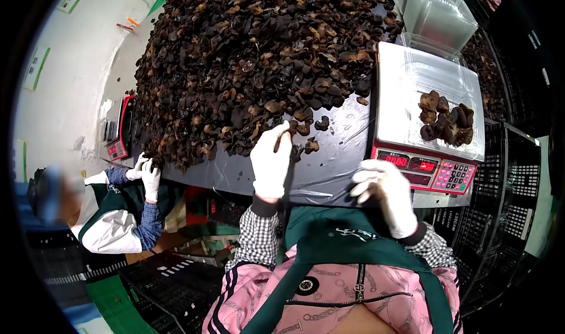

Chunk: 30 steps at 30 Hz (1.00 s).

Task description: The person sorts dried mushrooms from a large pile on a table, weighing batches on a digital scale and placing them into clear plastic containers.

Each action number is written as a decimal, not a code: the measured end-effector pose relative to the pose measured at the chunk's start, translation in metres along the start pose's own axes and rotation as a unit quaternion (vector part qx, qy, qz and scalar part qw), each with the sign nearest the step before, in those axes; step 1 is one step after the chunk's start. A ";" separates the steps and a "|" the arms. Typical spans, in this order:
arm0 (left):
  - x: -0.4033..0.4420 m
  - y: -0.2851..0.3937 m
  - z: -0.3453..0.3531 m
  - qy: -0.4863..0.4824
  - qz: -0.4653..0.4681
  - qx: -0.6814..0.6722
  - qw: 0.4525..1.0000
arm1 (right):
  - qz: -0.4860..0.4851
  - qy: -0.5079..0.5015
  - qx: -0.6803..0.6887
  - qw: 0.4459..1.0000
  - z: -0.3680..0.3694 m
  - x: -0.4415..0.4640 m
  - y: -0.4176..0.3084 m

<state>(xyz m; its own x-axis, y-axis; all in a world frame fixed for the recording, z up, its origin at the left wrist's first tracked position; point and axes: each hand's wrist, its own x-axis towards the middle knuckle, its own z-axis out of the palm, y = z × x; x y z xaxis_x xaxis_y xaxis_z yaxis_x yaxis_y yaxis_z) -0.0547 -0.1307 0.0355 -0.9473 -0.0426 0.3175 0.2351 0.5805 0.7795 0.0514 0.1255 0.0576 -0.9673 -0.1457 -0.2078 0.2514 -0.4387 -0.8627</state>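
Note:
My left hand [271, 160], in a white glove, is at the near edge of a big heap of dark brown wood ear mushrooms [247, 63]. Its fingers are drawn together; what they hold, if anything, is hidden. Close beside them lie a few loose wood ears [311, 146]. My right hand [385, 193], also gloved, hovers by the table edge in front of the red and white scale [406, 87]. Its fingers are loosely bent and apart, with nothing in them. On the scale, a clear plastic tray [406, 107] carries several wood ears [446, 119]. Red digits glow on the display [406, 160].
Stacked clear plastic trays [438, 16] stand behind the scale. Black crates [500, 187] rise at the right. To the left, a co-worker [112, 216] with gloved hands at the heap is near a second red scale [119, 128]. More crates [159, 293] sit below.

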 end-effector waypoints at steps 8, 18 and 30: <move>-0.063 0.017 -0.011 -0.128 0.219 0.143 0.957 | 0.209 -0.006 0.229 0.951 0.019 0.024 0.079; -0.058 0.011 0.003 -0.097 0.002 0.068 0.993 | 0.256 0.017 0.214 0.942 0.027 0.021 0.063; -0.028 -0.005 0.035 -0.128 0.122 0.133 0.975 | 0.207 0.044 0.189 0.959 0.018 0.020 0.077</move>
<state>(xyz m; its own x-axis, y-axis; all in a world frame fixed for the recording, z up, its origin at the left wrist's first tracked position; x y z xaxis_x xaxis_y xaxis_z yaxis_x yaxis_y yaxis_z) -0.0375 -0.1043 0.0037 -0.9019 0.3078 0.3030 0.4271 0.7404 0.5191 0.0521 0.0725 -0.0047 -0.7771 -0.3077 -0.5491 0.5926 -0.6517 -0.4734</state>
